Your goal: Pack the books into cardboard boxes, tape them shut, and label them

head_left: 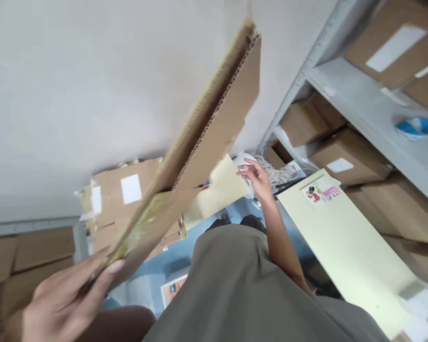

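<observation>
My left hand (67, 299) grips a flattened cardboard box (217, 126) at its lower edge, thumb on the near face. The box rises diagonally toward the upper middle, its layers slightly apart at the top, with shiny tape along its lower part. My right hand (256, 178) is in the air with its fingers loosely apart and nothing in them. Beneath and beside it lies a cream-coloured surface (231, 183). Small red and blue items (204, 185), too small to name, show there, partly behind the cardboard.
Taped cardboard with white labels (107, 190) stands against the wall. Grey metal shelving (342, 78) on the right holds several boxes (353, 154) and a blue tape roll (415, 126). A pale yellow panel (342, 237) with stickers lies at right. White shredded material (280, 173) lies beyond my right hand.
</observation>
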A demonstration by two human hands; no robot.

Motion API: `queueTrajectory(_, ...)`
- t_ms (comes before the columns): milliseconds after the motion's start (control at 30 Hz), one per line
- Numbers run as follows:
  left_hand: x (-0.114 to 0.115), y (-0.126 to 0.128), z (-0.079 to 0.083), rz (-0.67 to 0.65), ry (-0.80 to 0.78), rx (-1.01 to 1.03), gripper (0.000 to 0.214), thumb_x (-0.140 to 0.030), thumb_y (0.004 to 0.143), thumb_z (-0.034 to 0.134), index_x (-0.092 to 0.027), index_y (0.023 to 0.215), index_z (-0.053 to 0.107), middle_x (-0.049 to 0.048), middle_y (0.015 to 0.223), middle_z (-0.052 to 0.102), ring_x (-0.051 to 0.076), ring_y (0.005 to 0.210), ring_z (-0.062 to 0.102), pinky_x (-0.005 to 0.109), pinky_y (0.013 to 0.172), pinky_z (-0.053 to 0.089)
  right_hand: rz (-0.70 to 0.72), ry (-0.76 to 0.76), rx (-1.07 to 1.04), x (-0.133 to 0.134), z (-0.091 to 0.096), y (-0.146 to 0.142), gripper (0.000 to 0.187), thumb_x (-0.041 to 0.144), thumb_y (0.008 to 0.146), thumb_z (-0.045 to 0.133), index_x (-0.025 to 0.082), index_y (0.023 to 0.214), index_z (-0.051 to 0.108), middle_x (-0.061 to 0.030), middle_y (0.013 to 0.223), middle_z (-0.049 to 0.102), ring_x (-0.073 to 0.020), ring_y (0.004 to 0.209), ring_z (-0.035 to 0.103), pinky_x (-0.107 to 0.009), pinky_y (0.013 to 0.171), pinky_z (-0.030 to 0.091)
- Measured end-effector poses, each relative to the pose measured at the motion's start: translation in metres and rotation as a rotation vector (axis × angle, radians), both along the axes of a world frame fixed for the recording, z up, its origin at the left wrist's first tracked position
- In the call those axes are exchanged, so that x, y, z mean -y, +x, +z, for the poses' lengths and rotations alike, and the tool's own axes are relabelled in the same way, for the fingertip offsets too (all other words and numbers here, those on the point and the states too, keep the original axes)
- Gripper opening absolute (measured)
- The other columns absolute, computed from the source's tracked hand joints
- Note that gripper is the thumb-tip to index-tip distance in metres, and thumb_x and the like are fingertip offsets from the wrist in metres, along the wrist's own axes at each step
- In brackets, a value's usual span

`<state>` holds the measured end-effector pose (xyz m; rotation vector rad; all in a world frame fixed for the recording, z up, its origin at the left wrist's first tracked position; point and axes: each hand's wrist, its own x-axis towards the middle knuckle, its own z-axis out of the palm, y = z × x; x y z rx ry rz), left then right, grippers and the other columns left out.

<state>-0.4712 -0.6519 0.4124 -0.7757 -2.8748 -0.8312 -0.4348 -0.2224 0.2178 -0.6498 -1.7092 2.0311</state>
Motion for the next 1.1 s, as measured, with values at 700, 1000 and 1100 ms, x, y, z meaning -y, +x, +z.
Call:
queueTrajectory(700, -0.483, 0.161, -0.108, -1.357, -0.043, 0.198, 0.034, -0.044, 0.109, 0.053, -0.035, 0.13, 0.079, 0.0057, 0.115, 0.076, 0.027, 0.106, 0.074, 0.035, 0.095, 0.057, -1.183, 0.286, 0.248, -0.125, -0.034, 0.535, 0.04, 0.046, 0.078, 0.086, 0.023, 0.108, 0.072, -0.01, 0.11, 0.079, -0.0252, 0.1, 0.075, -0.045, 0.094, 0.063)
queueTrajectory(1000, -0.613, 0.321, -0.145, -1.454, 0.079, 0.075, 0.027, -0.036, 0.11, 0.056, -0.026, 0.12, 0.079, 0.0072, 0.11, 0.075, 0.025, 0.106, 0.071, 0.036, 0.096, 0.054, -1.185, 0.14, 0.503, -0.139, -0.061, 0.702, 0.049, 0.059, 0.082, 0.084, 0.022, 0.11, 0.071, -0.0095, 0.099, 0.083, -0.0279, 0.093, 0.08, -0.042, 0.087, 0.064)
queueTrajectory(1100, -0.626, 0.349, -0.161, -1.489, 0.101, 0.069, 0.024, -0.034, 0.109, 0.059, -0.028, 0.118, 0.081, 0.0072, 0.107, 0.077, 0.026, 0.103, 0.071, 0.039, 0.096, 0.056, -1.206, 0.112, 0.606, -0.136, -0.07, 0.727, 0.055, 0.067, 0.079, 0.083, 0.02, 0.105, 0.073, -0.0122, 0.096, 0.083, -0.0316, 0.092, 0.081, -0.045, 0.086, 0.066)
